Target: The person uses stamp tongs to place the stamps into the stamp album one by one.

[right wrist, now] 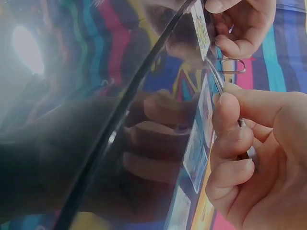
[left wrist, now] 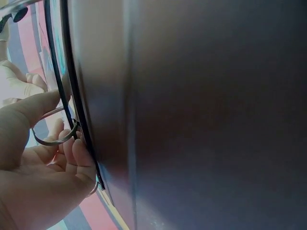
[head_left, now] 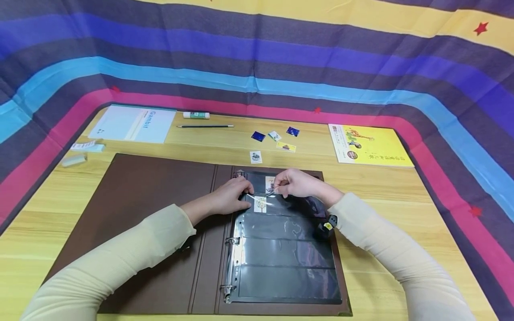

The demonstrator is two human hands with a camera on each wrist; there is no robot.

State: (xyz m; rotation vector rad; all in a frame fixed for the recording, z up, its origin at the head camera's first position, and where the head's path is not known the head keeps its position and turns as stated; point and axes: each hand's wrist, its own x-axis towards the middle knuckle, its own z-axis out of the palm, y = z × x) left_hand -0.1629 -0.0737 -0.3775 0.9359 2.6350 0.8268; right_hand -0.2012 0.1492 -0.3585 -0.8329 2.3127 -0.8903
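A brown ring binder (head_left: 160,223) lies open, with a black stamp album page (head_left: 287,285) of clear pockets on its right side. My left hand (head_left: 230,196) rests on the page's ring-side edge, thumb and fingers apart, beside a metal ring (left wrist: 55,141). My right hand (head_left: 295,183) pinches metal tweezers (right wrist: 216,79), whose tips reach the edge of a small stamp (head_left: 260,205) in the second pocket row. Another stamp (head_left: 269,183) sits in the top row, partly hidden by the right fingers.
Several loose stamps (head_left: 255,157) lie beyond the binder. A glue stick (head_left: 196,115) and a pencil (head_left: 205,126) are at the back. A white booklet (head_left: 134,125) and small erasers (head_left: 74,160) lie left; a yellow book (head_left: 371,145) lies right. A striped cloth (head_left: 257,53) borders the table.
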